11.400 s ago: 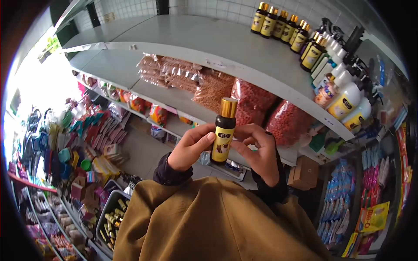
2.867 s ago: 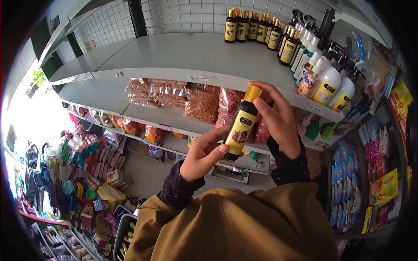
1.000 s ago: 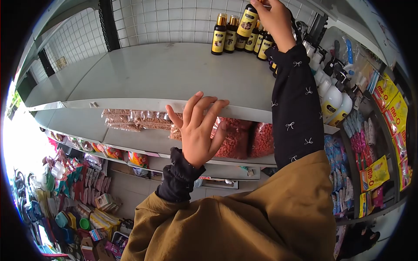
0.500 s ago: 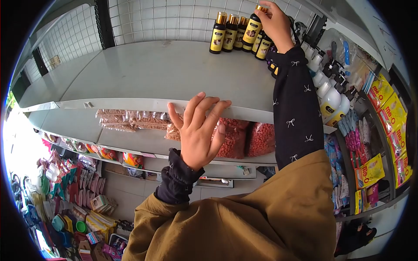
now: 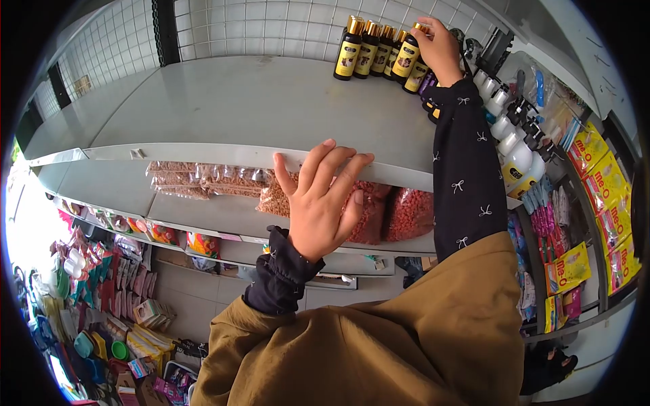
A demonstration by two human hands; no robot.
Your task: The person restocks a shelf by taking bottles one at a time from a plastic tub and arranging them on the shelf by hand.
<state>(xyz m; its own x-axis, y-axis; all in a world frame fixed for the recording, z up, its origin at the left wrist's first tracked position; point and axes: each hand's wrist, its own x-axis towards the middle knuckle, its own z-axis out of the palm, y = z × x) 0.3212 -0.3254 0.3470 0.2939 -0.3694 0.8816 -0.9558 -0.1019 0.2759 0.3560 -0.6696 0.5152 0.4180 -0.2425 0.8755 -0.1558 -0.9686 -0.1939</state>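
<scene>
Bottle (image 5: 405, 61) shifted since last fr.: lower, a bit to the R and closer in against neighbors of the row (image 5: 365, 55). Reaches up to back R part of upper shelf (image 5: 237, 101) w/ R hand (image 5: 440, 55); grips at gold cap, thumb and fingers closed round it, palm off the body.

Key relation: bottle just L of and below R fingertips, touching at cap only. Long axis near upright, cap end leaning slightly to the R, much like others in row. Label faces out. Base down among other bottles, between one on L side and one at R front; can't tell if fully on shelf surface or just above.

R hand by far the nearer. Keeps L hand (image 5: 319, 203) well apart, fingers open and spread, tips at shelf's front lip (image 5: 203, 151), gripping nothing; firm contact w/ lip hard to confirm.

Nearby: pump bottles (image 5: 518, 159) R of sleeve, wire grid (image 5: 264, 30) behind row, bags of red pellets (image 5: 409, 213) on shelf below, R of L hand.
</scene>
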